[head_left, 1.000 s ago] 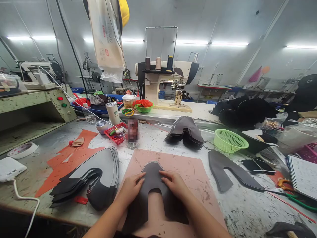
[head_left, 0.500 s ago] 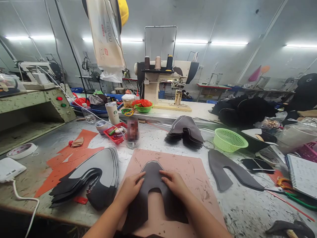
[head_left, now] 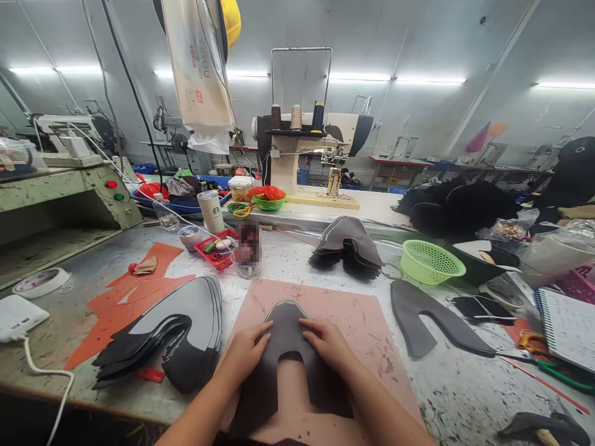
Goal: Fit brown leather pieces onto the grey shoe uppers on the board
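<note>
Nothing moved: both hands (head_left: 288, 353) (flat) press grey piece (head_left: 286, 325).

Shoe piece (head_left: 284, 347) on mat (head_left: 367, 328); stack (head_left: 186, 331) left, basket (head_left: 430, 263) right-behind.

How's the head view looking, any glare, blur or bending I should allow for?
Head view: even light from ceiling tubes, which blow out white; wide-lens bending curves the edges; the jar behind the pink mat is pixelated; both hands and the dark upper piece read sharp, with soft shadows only.
</note>
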The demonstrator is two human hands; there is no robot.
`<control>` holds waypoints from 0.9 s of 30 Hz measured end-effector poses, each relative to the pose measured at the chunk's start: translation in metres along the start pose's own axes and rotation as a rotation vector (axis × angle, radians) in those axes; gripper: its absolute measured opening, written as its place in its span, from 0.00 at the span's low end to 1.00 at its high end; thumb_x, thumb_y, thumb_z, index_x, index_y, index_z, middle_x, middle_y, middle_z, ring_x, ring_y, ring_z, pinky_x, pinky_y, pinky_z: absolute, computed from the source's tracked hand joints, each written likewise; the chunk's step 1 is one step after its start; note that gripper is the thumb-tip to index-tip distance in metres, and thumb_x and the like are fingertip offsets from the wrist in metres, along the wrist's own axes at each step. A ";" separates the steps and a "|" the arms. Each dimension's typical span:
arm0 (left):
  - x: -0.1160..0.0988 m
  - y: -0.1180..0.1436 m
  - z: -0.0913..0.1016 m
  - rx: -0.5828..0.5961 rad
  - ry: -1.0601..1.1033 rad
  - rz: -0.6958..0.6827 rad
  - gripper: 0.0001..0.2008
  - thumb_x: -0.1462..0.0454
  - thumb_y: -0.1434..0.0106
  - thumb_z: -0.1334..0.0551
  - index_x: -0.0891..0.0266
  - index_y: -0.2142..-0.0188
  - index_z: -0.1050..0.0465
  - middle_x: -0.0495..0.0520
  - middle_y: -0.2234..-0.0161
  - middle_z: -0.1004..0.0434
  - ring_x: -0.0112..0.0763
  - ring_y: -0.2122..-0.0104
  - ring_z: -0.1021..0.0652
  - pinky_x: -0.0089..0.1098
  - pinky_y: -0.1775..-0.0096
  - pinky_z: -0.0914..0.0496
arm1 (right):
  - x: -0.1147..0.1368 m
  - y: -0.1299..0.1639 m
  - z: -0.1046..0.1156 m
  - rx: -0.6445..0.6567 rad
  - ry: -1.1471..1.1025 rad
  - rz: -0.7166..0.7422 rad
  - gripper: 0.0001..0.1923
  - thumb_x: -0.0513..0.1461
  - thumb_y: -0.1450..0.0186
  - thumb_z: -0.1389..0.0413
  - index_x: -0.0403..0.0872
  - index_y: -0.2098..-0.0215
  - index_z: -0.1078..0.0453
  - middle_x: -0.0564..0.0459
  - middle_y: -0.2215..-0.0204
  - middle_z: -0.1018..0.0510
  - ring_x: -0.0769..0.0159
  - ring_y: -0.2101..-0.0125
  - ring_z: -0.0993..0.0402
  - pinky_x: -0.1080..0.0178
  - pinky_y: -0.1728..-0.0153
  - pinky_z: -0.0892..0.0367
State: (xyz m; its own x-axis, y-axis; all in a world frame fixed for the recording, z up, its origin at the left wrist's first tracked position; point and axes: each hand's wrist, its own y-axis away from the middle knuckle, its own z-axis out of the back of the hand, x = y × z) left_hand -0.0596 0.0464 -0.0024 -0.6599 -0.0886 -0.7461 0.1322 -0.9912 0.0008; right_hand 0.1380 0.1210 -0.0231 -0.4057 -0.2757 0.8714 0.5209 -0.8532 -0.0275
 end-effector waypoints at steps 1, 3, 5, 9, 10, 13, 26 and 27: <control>0.000 0.000 0.000 -0.001 -0.001 0.000 0.17 0.63 0.45 0.47 0.57 0.57 0.29 0.49 0.57 0.26 0.33 0.55 0.28 0.34 0.51 0.35 | 0.000 0.000 0.000 0.001 0.002 -0.001 0.17 0.36 0.45 0.48 0.48 0.57 0.29 0.48 0.58 0.25 0.60 0.57 0.31 0.55 0.53 0.39; -0.001 0.000 0.001 0.000 -0.005 -0.002 0.17 0.63 0.45 0.47 0.57 0.57 0.29 0.49 0.57 0.26 0.33 0.55 0.28 0.34 0.51 0.35 | 0.001 0.001 0.000 0.003 0.004 -0.005 0.17 0.35 0.45 0.48 0.46 0.56 0.29 0.48 0.58 0.25 0.60 0.56 0.31 0.56 0.53 0.39; -0.003 0.000 0.001 0.005 -0.016 -0.005 0.17 0.63 0.45 0.47 0.58 0.57 0.29 0.49 0.57 0.26 0.33 0.55 0.27 0.34 0.51 0.35 | 0.002 0.001 0.001 0.007 0.003 -0.009 0.18 0.35 0.45 0.48 0.46 0.56 0.30 0.47 0.58 0.25 0.60 0.56 0.31 0.56 0.53 0.39; -0.005 0.000 0.002 0.011 -0.034 -0.005 0.17 0.64 0.45 0.48 0.59 0.57 0.29 0.50 0.57 0.26 0.34 0.55 0.27 0.34 0.51 0.34 | 0.003 0.000 0.001 0.013 0.010 -0.009 0.18 0.35 0.45 0.48 0.46 0.56 0.30 0.47 0.58 0.25 0.60 0.56 0.31 0.56 0.53 0.40; -0.005 0.000 0.002 0.009 -0.033 -0.005 0.17 0.64 0.45 0.48 0.59 0.57 0.29 0.50 0.57 0.26 0.34 0.55 0.27 0.34 0.51 0.34 | 0.002 0.000 0.001 0.013 0.013 -0.007 0.18 0.36 0.45 0.48 0.45 0.56 0.30 0.47 0.58 0.25 0.60 0.56 0.31 0.56 0.53 0.40; -0.004 0.001 0.002 0.005 -0.025 -0.006 0.17 0.64 0.45 0.47 0.59 0.57 0.29 0.50 0.57 0.26 0.34 0.55 0.28 0.34 0.51 0.34 | 0.000 0.000 0.000 0.007 0.015 -0.004 0.18 0.36 0.45 0.48 0.46 0.56 0.30 0.47 0.58 0.25 0.60 0.56 0.31 0.57 0.53 0.40; 0.001 0.000 0.000 0.016 -0.033 -0.006 0.17 0.64 0.45 0.48 0.61 0.56 0.29 0.51 0.56 0.26 0.33 0.55 0.28 0.33 0.50 0.35 | 0.001 0.001 0.000 0.008 -0.003 -0.013 0.17 0.35 0.45 0.48 0.46 0.56 0.30 0.47 0.58 0.25 0.59 0.56 0.31 0.57 0.53 0.40; 0.001 0.000 0.000 0.016 -0.032 -0.008 0.17 0.64 0.45 0.48 0.61 0.56 0.30 0.51 0.56 0.26 0.33 0.55 0.28 0.33 0.50 0.36 | 0.001 0.001 0.000 0.008 -0.002 -0.014 0.17 0.35 0.45 0.48 0.46 0.56 0.30 0.47 0.58 0.25 0.59 0.56 0.31 0.57 0.53 0.40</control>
State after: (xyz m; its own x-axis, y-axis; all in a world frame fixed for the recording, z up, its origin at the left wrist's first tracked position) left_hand -0.0603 0.0463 -0.0032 -0.6842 -0.0836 -0.7245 0.1151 -0.9933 0.0059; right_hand 0.1379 0.1199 -0.0218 -0.4112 -0.2630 0.8728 0.5209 -0.8535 -0.0117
